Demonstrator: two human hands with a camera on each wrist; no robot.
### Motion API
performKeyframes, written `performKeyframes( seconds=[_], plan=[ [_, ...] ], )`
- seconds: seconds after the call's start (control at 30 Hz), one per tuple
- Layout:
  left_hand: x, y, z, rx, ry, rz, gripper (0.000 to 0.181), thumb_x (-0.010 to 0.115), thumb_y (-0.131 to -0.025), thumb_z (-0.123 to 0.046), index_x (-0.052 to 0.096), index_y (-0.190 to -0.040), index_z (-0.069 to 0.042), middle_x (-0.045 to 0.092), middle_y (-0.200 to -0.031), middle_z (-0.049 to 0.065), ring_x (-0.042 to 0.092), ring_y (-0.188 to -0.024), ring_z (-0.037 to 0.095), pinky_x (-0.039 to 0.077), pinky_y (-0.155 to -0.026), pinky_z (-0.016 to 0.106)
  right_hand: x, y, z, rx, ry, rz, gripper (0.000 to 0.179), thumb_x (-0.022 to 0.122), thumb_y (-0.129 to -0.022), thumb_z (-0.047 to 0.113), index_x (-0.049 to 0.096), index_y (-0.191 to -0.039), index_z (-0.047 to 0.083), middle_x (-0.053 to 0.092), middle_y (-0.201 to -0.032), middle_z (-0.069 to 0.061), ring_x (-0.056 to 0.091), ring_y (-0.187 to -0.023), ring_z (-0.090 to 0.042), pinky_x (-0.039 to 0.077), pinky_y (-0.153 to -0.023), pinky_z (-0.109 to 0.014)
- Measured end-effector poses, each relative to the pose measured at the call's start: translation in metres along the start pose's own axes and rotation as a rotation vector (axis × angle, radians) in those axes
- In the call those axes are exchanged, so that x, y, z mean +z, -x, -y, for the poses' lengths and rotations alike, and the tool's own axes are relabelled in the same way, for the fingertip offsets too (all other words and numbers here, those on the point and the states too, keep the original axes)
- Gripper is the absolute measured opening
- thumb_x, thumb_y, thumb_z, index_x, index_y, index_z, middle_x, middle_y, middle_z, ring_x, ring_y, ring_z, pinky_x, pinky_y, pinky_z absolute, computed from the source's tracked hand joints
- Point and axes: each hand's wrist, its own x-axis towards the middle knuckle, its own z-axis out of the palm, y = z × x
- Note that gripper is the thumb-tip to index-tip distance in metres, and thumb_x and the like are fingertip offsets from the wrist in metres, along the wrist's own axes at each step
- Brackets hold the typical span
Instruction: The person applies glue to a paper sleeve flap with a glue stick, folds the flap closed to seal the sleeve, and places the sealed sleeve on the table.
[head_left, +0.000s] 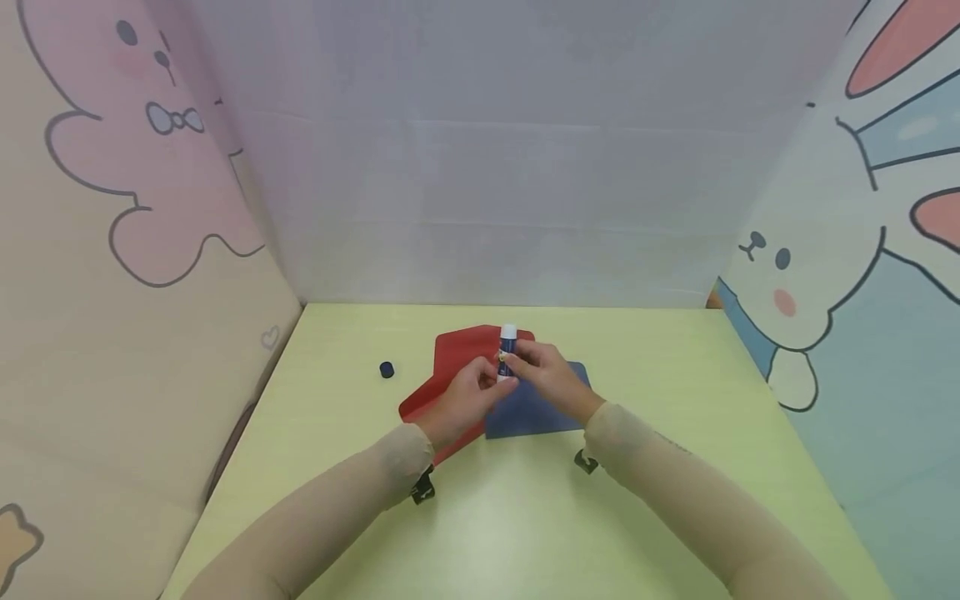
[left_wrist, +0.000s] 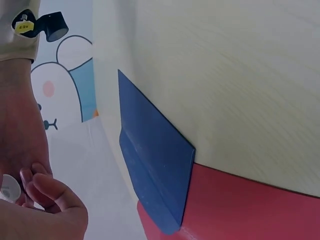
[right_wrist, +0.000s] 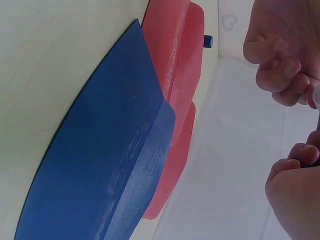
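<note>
Both hands hold a glue stick upright above the paper, its white end up and its dark blue label facing me. The right hand pinches the tube around its middle between thumb and fingers. At the bottom end, the left hand has its thumb and fingers on the white base. A round white end of the stick shows at the edge of the left wrist view. Below the hands lie a blue envelope and red envelope paper, the blue overlapping the red.
A small dark blue cap lies on the pale yellow table, left of the red paper. Fabric walls with cartoon animals enclose the table's sides, and a plain pale wall stands behind it. Small black wrist devices hang under the sleeves.
</note>
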Motion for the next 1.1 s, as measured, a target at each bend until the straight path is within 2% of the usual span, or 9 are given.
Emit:
performKeyframes(
  seconds=[0.13,0.27,0.43,0.57,0.63,0.77,0.87,0.97,1.1],
  plan=[
    [-0.0015,0.0012,-0.0004,-0.004,0.022,0.044,0.032,0.069,-0.121,-0.039,0.062,-0.132,-0.01,0.067,-0.128,0.013,0.065,-0.121,0.033,0.058,-0.097,0.037,-0.0013,-0.0002,0.0003,-0.004,0.023,-0.011,0.036,0.061,-0.124,0.017,0.071,-0.143,-0.011,0.076,-0.13,-0.025,0.065,-0.111,-0.022,0.058,-0.108,-0.045],
    [-0.0055,-0.0013,0.0019,-0.031,0.136,0.146,0.044,0.051,-0.127,-0.035,0.065,-0.154,-0.003,0.065,-0.147,0.016,0.061,-0.135,0.031,0.056,-0.108,0.039,-0.0048,-0.0021,-0.0004,0.006,0.003,-0.034,0.034,0.061,-0.123,0.017,0.073,-0.142,-0.008,0.078,-0.127,-0.02,0.068,-0.109,-0.018,0.059,-0.106,-0.037],
    [-0.007,-0.0048,0.0017,-0.046,0.241,0.204,0.047,0.045,-0.128,-0.027,0.064,-0.161,0.002,0.068,-0.134,0.004,0.06,-0.129,0.025,0.054,-0.105,0.038,-0.0084,-0.0039,-0.0001,0.022,-0.039,-0.037,0.033,0.059,-0.124,0.018,0.072,-0.141,-0.007,0.078,-0.126,-0.019,0.069,-0.11,-0.018,0.058,-0.105,-0.033],
    [-0.0051,-0.0057,-0.0002,-0.044,0.223,0.18,0.041,0.052,-0.128,-0.027,0.066,-0.153,0.002,0.067,-0.124,0.0,0.061,-0.125,0.027,0.055,-0.103,0.036,-0.0092,-0.0029,0.0014,0.028,-0.03,-0.041,0.035,0.058,-0.125,0.019,0.07,-0.143,-0.009,0.077,-0.136,-0.028,0.07,-0.115,-0.016,0.059,-0.112,-0.038],
    [-0.0035,-0.0054,-0.0018,-0.041,0.195,0.144,0.034,0.058,-0.126,-0.028,0.067,-0.145,-0.001,0.068,-0.123,0.0,0.063,-0.123,0.027,0.057,-0.104,0.036,-0.0085,-0.0022,0.0029,0.026,-0.019,-0.046,0.036,0.059,-0.125,0.019,0.07,-0.144,-0.01,0.076,-0.138,-0.031,0.069,-0.115,-0.017,0.059,-0.116,-0.047],
    [-0.0007,-0.0043,-0.0044,-0.024,0.146,0.063,0.02,0.069,-0.121,-0.029,0.063,-0.124,-0.01,0.068,-0.12,0.005,0.065,-0.116,0.03,0.058,-0.1,0.036,-0.0062,-0.0011,0.0051,0.007,0.001,-0.049,0.037,0.06,-0.124,0.017,0.07,-0.144,-0.012,0.076,-0.137,-0.029,0.067,-0.116,-0.021,0.056,-0.12,-0.062],
    [-0.0001,-0.0042,-0.0048,-0.012,0.124,0.034,0.02,0.073,-0.119,-0.028,0.059,-0.117,-0.014,0.067,-0.116,0.006,0.065,-0.113,0.036,0.057,-0.098,0.037,-0.0057,-0.0013,0.0033,-0.002,0.011,-0.046,0.037,0.058,-0.125,0.016,0.07,-0.144,-0.013,0.076,-0.136,-0.027,0.066,-0.116,-0.02,0.056,-0.119,-0.061],
    [-0.0008,-0.0048,-0.0038,-0.018,0.133,0.051,0.02,0.067,-0.122,-0.031,0.063,-0.123,-0.012,0.068,-0.124,0.013,0.065,-0.121,0.04,0.058,-0.103,0.041,-0.0063,-0.0012,0.0018,0.0,0.002,-0.051,0.036,0.058,-0.125,0.016,0.07,-0.143,-0.012,0.076,-0.136,-0.028,0.067,-0.115,-0.018,0.058,-0.118,-0.054],
    [-0.0034,-0.0057,-0.0011,-0.03,0.172,0.128,0.042,0.048,-0.126,-0.033,0.067,-0.148,-0.002,0.066,-0.145,0.022,0.061,-0.139,0.041,0.056,-0.112,0.047,-0.0066,-0.0003,0.0039,0.019,-0.039,-0.053,0.034,0.059,-0.124,0.016,0.071,-0.143,-0.01,0.075,-0.138,-0.033,0.07,-0.112,-0.016,0.06,-0.113,-0.04]
  ],
)
